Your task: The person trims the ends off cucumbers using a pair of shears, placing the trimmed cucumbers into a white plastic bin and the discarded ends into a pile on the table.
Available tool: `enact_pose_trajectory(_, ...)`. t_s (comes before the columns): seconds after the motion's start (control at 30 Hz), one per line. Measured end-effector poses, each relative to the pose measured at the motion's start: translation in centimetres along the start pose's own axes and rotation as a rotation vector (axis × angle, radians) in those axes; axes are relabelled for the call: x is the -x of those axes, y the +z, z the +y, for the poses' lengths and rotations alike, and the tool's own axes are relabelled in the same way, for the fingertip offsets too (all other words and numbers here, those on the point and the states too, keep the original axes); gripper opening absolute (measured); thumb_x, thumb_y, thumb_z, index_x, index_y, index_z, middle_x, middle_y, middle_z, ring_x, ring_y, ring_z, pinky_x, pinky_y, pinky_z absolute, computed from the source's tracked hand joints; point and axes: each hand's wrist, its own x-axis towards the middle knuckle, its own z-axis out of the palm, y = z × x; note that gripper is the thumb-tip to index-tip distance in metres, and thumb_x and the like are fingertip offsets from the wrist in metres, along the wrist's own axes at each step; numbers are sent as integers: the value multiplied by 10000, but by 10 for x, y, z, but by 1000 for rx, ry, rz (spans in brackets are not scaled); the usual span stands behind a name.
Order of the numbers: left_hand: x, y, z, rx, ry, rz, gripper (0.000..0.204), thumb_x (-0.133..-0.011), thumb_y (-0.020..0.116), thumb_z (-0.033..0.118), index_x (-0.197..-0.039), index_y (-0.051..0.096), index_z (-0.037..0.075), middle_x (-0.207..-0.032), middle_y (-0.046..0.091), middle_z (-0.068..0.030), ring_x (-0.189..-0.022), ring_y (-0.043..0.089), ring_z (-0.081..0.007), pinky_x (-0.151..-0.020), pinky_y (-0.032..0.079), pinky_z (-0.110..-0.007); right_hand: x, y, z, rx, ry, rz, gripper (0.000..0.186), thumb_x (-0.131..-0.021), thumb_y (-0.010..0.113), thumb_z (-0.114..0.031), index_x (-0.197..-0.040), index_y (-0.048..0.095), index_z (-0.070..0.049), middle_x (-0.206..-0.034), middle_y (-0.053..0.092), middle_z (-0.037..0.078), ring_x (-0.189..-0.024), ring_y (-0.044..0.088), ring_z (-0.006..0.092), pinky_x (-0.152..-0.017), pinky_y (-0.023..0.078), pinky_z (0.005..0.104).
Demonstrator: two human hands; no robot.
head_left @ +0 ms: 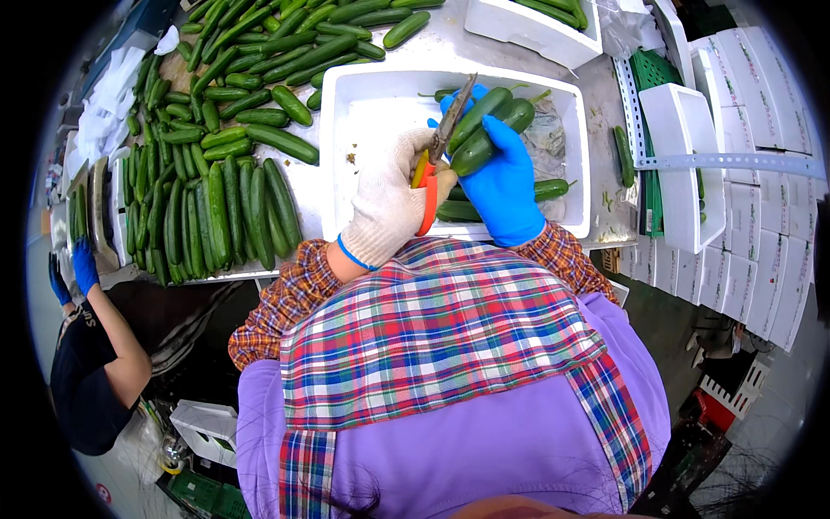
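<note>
My left hand [385, 201], in a white knit glove, is closed around scissors [447, 121] with orange handles. Their dark blades point up and away, beside the held cucumbers. In a blue glove, my right hand [506, 195] grips two dark green cucumbers [494, 136], its thumb on the near side and fingertips showing behind them. Both hands are above a white foam box [454, 80]. Inside the box, several cucumbers [553, 189] lie on clear plastic wrap [546, 143], partly hidden by my hands.
A large pile of cucumbers [216, 186] covers the table's left side. Another foam box [527, 33] stands at the far right, near a perforated metal rail [726, 162]. Stacked white cartons [752, 216] rise beyond it. At the left edge, a co-worker's blue-gloved hand [85, 264] reaches to a tray.
</note>
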Motion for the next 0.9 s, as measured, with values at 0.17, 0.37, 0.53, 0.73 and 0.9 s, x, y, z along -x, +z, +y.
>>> enact_pose_trajectory(0.17,0,-2,5,-118,-21,-20,451,-800,640,-14,-1233,515,4,-865,580,-15,-743,548,-81,-673,469,-220,6,1,5,151,-9,-3,589,-887,524,-72,-1438,316,-74,-1385,462,129,-1277,455,257,-1103,349,361)
enact_pose_trajectory(0.37,-9,-14,-16,12,9,82,441,-806,658,35,-1226,529,-1,-893,608,-57,-744,565,-98,-684,488,-236,5,10,1,-340,264,102,552,-873,521,-151,-1386,356,-34,-1317,492,162,-1206,504,293,-1101,334,497)
enact_pose_trajectory(0.53,3,-24,3,89,-77,25,358,-841,677,82,-1180,577,28,-822,549,11,-731,521,-60,-671,429,-201,0,10,-5,-467,233,191,522,-902,514,-238,-1346,369,-6,-1272,485,203,-1198,499,342,-1114,261,619)
enact_pose_trajectory(0.73,5,-30,7,-37,-157,42,441,-830,667,57,-1256,556,35,-815,554,11,-711,524,-61,-647,434,-204,4,21,-14,-687,272,231,523,-936,471,-280,-1370,345,-15,-1318,453,210,-1219,483,351,-1121,232,637)
enact_pose_trajectory(0.9,3,-36,-20,-221,182,120,461,-830,627,18,-1284,543,25,-800,555,18,-670,525,-58,-589,429,-184,6,22,-12,-600,273,199,562,-932,483,-267,-1408,311,-22,-1362,431,199,-1262,452,348,-1130,222,627)
